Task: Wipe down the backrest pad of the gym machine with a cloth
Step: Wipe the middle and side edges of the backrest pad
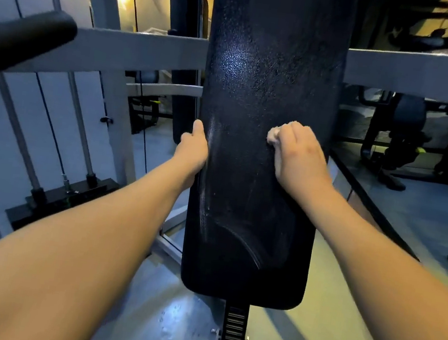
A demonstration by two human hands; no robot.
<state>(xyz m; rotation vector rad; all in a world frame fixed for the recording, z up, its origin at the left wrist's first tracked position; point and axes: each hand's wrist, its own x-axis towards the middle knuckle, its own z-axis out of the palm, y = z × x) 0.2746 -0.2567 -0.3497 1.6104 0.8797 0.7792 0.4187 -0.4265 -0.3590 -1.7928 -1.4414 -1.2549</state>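
A tall black backrest pad (270,75) fills the middle of the view, its textured surface shiny with damp streaks. My right hand (300,159) presses a small pale cloth (274,136) against the pad's right half at mid height; the fingers are curled round the cloth, and only its edge shows past the knuckles. My left hand (193,148) grips the pad's left edge at about the same height, thumb on the front, fingers hidden behind the pad.
A grey crossbar (136,48) runs behind the pad on both sides. A black padded handle (19,40) juts in at upper left. A notched black adjustment post (233,338) drops below the pad. Weight-stack rods stand at left, other machines at far right.
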